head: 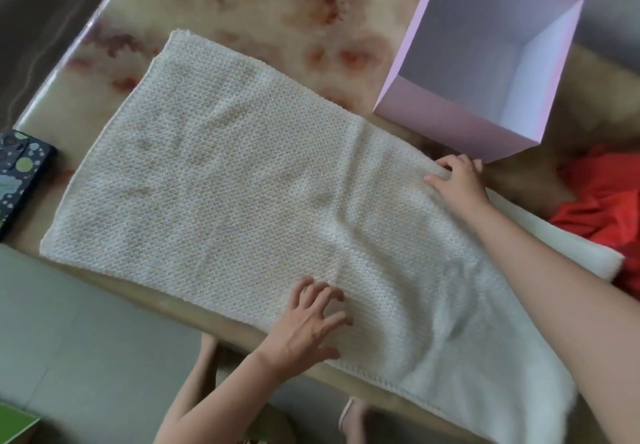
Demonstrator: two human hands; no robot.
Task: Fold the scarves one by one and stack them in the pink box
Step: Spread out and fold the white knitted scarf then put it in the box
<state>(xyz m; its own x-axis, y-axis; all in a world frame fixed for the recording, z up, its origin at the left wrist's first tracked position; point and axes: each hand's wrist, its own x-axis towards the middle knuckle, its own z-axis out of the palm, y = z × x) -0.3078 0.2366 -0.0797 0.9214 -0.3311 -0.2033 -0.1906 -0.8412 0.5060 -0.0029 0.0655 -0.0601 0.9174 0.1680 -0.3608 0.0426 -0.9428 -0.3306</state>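
A white scarf (221, 173) is laid flat on the glossy floral bench (242, 4), pressed by the spread, bent fingers (322, 294) of the left hand (308, 326), nothing gripped, and pinched at its far edge by the right hand (457, 180), seemingly for smoothing before folding, with the pink box (450, 121) just beyond the right fingers.

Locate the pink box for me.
Head view, upper right: the pink box stands on the table, just beyond the right hand on the white scarf.

A single head-worn wide-angle view looks steeply down, close over the table (263, 11) edge.
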